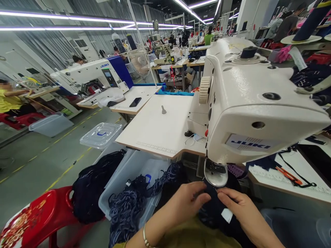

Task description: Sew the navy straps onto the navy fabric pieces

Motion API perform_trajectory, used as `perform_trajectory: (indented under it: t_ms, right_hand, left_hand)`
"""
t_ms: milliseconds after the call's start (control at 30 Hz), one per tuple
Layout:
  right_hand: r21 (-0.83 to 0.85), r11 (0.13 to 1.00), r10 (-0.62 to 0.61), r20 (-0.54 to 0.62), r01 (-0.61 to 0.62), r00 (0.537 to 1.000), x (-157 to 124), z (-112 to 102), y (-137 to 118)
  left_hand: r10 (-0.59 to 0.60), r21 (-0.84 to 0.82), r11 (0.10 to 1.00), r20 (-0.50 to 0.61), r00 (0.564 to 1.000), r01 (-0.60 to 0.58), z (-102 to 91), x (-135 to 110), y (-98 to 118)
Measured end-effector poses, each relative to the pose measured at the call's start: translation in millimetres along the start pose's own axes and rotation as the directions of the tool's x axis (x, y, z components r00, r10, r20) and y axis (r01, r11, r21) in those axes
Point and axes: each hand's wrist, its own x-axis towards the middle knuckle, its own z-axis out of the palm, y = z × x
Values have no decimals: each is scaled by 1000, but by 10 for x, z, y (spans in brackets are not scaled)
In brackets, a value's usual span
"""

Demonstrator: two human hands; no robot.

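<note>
A navy garment (212, 204) lies at the sewing head, its upper edge beneath the metal guard (216, 175) of a white JUKI sewing machine (254, 103). From the left, my left hand (184, 204) holds the cloth between thumb and curled fingers, close to the guard; some fingertips are hidden. My right hand (236, 205) pinches the garment's edge just right of the guard. Between both hands a small white label (227, 215) shows on the dark cloth. The needle cannot be made out behind the guard.
Left of the machine is a white tabletop (155, 127) with a small metal piece (163, 110). Below it stands a clear plastic bin (106, 201) with navy straps (126, 210). A red stool (38, 217) is at lower left. Orange-handled snips (289, 175) lie at right.
</note>
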Motion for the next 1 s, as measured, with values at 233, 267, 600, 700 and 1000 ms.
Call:
perform_trajectory:
  t_ms: [233,267,600,700,1000]
  right_hand:
    - [198,977,-69,-76,83,995,1,221,154]
    - [159,979,-115,-86,128,990,-8,220,152]
    - [305,951,-73,41,58,996,-9,201,-71]
    - [480,876,9,-103,42,995,-11,277,17]
    - [352,934,25,-249,67,968,-83,250,240]
  left_hand:
    - [-46,-307,952,-94,994,15,210,42,-96]
    - [-38,-302,953,-104,994,4,200,44,-92]
    - [100,24,995,-75,992,-99,235,-11,38]
    - [98,129,988,-93,991,-86,272,-16,40]
    - [183,308,940,-91,979,-147,308,-10,37]
